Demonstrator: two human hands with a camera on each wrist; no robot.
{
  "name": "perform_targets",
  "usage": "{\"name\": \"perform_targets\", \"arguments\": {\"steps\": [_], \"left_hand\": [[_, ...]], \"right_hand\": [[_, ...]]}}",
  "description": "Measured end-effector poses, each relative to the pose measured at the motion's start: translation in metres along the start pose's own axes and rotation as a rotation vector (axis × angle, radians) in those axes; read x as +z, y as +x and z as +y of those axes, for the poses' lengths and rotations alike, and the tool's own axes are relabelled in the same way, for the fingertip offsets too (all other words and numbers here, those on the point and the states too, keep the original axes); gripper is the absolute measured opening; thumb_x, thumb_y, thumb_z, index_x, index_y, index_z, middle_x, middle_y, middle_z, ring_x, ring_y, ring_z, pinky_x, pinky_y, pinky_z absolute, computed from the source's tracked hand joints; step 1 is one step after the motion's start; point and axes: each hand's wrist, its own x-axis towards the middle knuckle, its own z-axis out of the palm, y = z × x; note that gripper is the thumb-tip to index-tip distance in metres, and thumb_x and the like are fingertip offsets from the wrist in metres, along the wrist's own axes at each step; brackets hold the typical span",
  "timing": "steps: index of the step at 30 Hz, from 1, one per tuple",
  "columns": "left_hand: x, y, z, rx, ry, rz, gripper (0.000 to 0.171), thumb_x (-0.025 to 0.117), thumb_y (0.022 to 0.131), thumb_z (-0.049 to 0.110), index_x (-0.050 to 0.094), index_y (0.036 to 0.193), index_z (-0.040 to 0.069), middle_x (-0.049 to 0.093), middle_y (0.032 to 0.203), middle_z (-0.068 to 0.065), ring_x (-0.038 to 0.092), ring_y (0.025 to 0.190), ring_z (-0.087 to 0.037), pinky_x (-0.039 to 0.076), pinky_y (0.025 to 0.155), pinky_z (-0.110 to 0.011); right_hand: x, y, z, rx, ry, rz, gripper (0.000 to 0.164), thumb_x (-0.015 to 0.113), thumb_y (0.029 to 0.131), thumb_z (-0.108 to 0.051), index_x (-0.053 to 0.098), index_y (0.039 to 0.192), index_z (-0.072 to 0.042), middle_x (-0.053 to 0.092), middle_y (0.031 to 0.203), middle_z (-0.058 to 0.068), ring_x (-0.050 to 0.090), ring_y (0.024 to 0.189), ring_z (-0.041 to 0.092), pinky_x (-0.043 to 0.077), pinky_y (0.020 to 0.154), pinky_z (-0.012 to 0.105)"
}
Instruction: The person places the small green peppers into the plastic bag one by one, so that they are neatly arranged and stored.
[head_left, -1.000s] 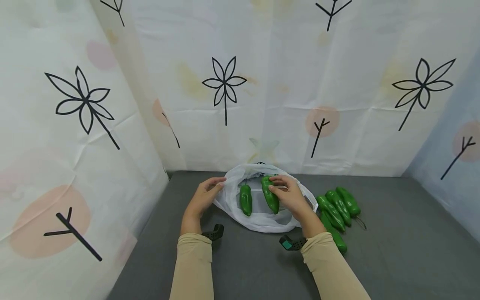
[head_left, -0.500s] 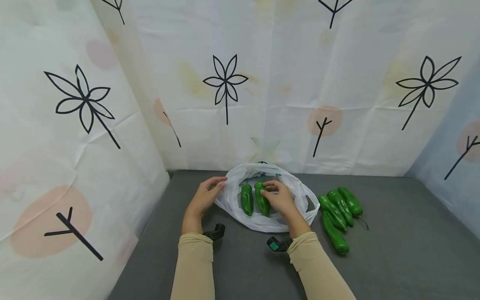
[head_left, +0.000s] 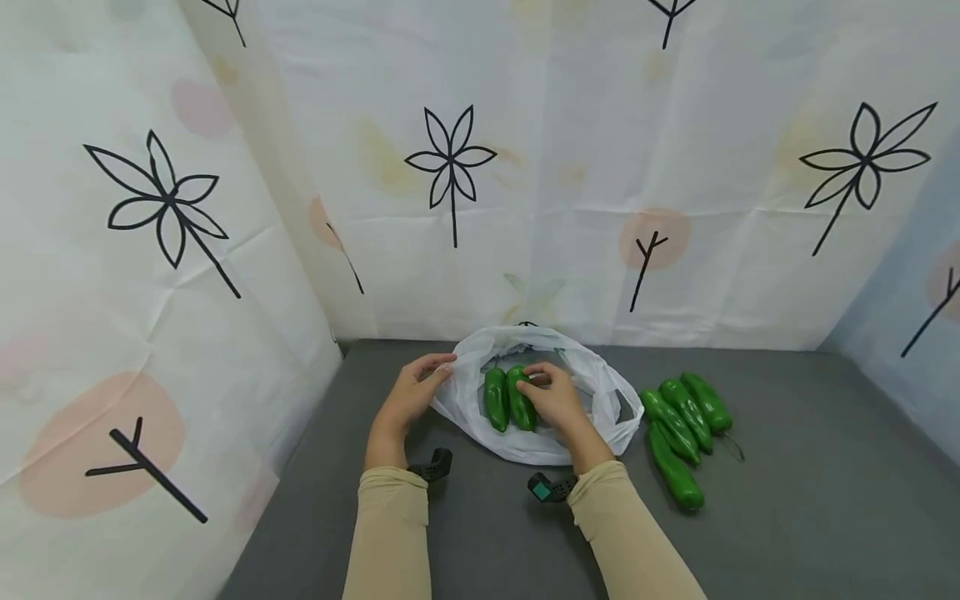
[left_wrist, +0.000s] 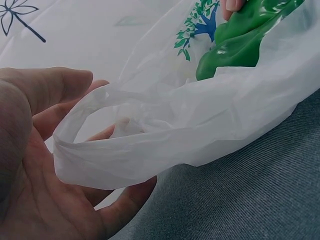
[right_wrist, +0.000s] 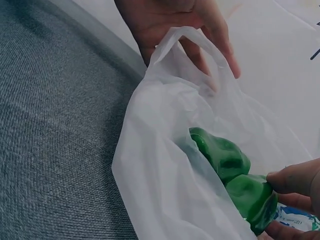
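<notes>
A white plastic bag (head_left: 480,439) lies with its mouth spread upward. Inside, two long green peppers rest side by side. My right hand (head_left: 552,398) pinches the right-hand pepper (head_left: 519,400) between thumb and fingers; the other pepper (head_left: 496,400) lies just to its left. At the bag's left rim is my left hand (head_left: 411,392), its fingers behind the bag handle (left_wrist: 100,145) and its thumb standing apart from the plastic in the left wrist view. The right wrist view shows the thumb (right_wrist: 295,177) against the gripped pepper (right_wrist: 250,197).
Several more green peppers (head_left: 686,417) lie in a group on the grey tabletop (head_left: 810,483) right of the bag, one with a long stem. A white patterned cloth (head_left: 555,167) hangs behind the table and along both sides.
My right hand has moved left and lowered the pepper into the bag, beside the one lying there. My left hand has stayed at the bag's left rim.
</notes>
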Motion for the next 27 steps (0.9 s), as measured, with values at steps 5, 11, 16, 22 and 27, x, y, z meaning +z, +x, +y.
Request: {"name": "perform_targets", "arguments": {"steps": [5, 11, 16, 22, 27], "left_hand": [[-0.001, -0.0003, 0.0013, 0.003, -0.003, 0.002, 0.037, 0.062, 0.109, 0.025, 0.066, 0.145, 0.015, 0.055, 0.154, -0.011, 0.04, 0.153, -0.033, 0.037, 0.124, -0.059], [-0.0004, 0.0004, 0.0016, 0.0, -0.005, 0.005, 0.037, 0.062, 0.109, 0.026, 0.067, 0.144, 0.017, 0.055, 0.153, -0.011, 0.043, 0.15, -0.033, 0.037, 0.123, -0.059], [0.0011, 0.001, 0.0007, -0.005, 0.009, 0.005, 0.036, 0.063, 0.109, 0.026, 0.067, 0.144, 0.017, 0.056, 0.153, -0.01, 0.044, 0.15, -0.032, 0.037, 0.123, -0.059], [0.0023, 0.0018, -0.001, -0.001, 0.007, -0.005, 0.036, 0.062, 0.109, 0.026, 0.067, 0.144, 0.017, 0.056, 0.153, -0.01, 0.043, 0.151, -0.032, 0.037, 0.123, -0.059], [0.0017, 0.002, -0.0022, -0.005, -0.002, -0.015, 0.037, 0.061, 0.11, 0.027, 0.066, 0.145, 0.016, 0.054, 0.157, -0.01, 0.041, 0.154, -0.033, 0.037, 0.123, -0.06]], "right_hand": [[0.0004, 0.0001, -0.0028, -0.001, -0.024, -0.005, 0.031, 0.072, 0.103, -0.022, 0.069, 0.131, -0.01, 0.067, 0.13, 0.02, 0.066, 0.113, 0.035, 0.056, 0.087, 0.042], [-0.0004, 0.0006, -0.0037, -0.011, -0.058, -0.006, 0.03, 0.072, 0.103, -0.022, 0.069, 0.13, -0.009, 0.067, 0.128, 0.019, 0.066, 0.11, 0.033, 0.057, 0.084, 0.041], [-0.0002, 0.0003, -0.0021, 0.002, -0.074, -0.002, 0.03, 0.071, 0.103, -0.022, 0.069, 0.13, -0.008, 0.067, 0.126, 0.02, 0.065, 0.112, 0.034, 0.057, 0.084, 0.043], [-0.0008, 0.0005, -0.0018, 0.002, -0.122, 0.03, 0.03, 0.072, 0.102, -0.023, 0.069, 0.128, -0.008, 0.065, 0.116, 0.017, 0.063, 0.102, 0.03, 0.054, 0.08, 0.04], [-0.0014, 0.0021, -0.002, 0.009, -0.147, 0.047, 0.03, 0.073, 0.101, -0.023, 0.071, 0.126, -0.008, 0.062, 0.098, 0.01, 0.057, 0.081, 0.021, 0.047, 0.066, 0.031]]}}
